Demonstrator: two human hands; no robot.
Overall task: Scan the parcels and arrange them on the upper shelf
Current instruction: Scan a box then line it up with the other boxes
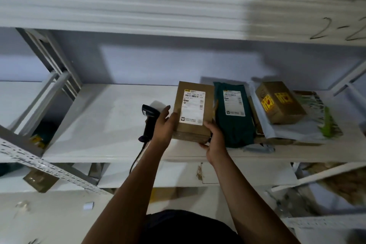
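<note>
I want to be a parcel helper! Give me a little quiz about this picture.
1. True or false: the scanner lies to the right of the brown box.
2. Which parcel lies next to the brown box? A green bag, B pink tube, C blue crate.
3. What does the right hand grip?
Key: 1 false; 2 A; 3 the brown box.

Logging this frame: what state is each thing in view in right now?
Brown box: label up, between both hands.
Left hand: fingers straight, against the box's left side.
Right hand: holds the box's near right corner.
Scanner: lying on the shelf, unheld.
Green mailer: flat, label up, right of the box.
Small box: atop a white bag.
</note>
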